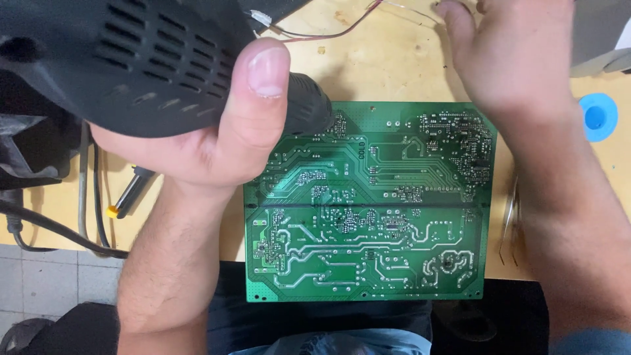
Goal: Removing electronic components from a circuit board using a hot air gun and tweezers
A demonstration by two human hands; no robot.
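At upper left, a left hand (217, 125) grips a black vented heat tool (131, 59), its nozzle over the top-left corner of a green circuit board (368, 204) lying solder-side up mid-frame. The right hand (506, 59) rests flat, fingers open, near thin wires (328, 31). No rework yet visible.

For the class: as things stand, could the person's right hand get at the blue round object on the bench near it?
Probably yes: the right hand lies open on the bench, holding nothing, and the blue round object sits just beside its wrist with nothing between them.
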